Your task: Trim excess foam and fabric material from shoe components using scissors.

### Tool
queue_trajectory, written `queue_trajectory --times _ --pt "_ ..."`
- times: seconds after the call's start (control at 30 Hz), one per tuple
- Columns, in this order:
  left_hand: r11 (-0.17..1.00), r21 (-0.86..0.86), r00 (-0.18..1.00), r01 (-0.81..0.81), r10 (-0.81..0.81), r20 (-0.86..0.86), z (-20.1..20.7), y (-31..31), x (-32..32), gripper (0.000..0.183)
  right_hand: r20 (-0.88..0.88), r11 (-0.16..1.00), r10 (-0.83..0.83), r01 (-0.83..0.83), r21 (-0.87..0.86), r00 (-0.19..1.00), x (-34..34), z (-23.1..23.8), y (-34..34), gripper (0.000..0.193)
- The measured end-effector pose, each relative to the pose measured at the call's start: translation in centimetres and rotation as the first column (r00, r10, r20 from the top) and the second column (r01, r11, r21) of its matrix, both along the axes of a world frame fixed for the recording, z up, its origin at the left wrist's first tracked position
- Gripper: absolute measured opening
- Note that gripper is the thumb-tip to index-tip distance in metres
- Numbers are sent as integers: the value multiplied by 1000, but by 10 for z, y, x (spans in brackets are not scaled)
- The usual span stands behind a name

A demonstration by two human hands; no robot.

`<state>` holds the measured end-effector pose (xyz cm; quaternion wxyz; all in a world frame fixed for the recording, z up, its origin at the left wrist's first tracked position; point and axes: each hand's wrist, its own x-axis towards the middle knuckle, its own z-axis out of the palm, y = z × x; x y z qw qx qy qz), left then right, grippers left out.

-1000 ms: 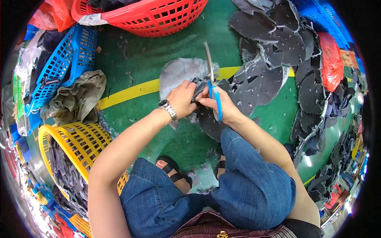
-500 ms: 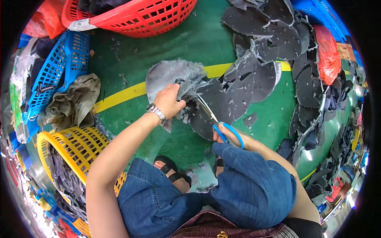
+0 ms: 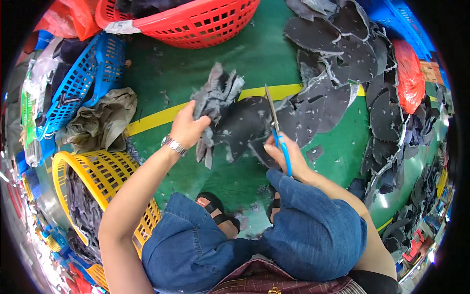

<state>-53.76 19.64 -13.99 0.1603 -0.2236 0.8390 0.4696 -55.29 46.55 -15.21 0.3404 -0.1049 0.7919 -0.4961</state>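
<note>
Metal scissors moved forward | frayed grey cloth bunched | rounded dark pieces

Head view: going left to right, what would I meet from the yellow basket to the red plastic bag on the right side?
Yellow basket, left hand, scissors, red plastic bag.
</note>
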Motion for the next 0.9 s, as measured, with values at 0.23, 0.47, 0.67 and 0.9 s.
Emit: queue_trajectory --times 0.23,0.47,0.67,0.9 --pt "248 789 624 -562 754 207 54 -39 45 17 -180 927 350 -368 -74 919 -17 28 -95 32" --pt "447 489 348 -749 894 -283 242 -214 254 29 -135 913 403 -408 -7 905 -8 10 -65 24" --pt "-217 -936 935 -275 166 -314 362 -290 356 41 72 951 302 -306 46 950 -5 -13 -58 22" --pt "620 -623 872 -476 425 -244 80 -265 302 39 3 944 305 -302 129 952 1 -8 -33 30"
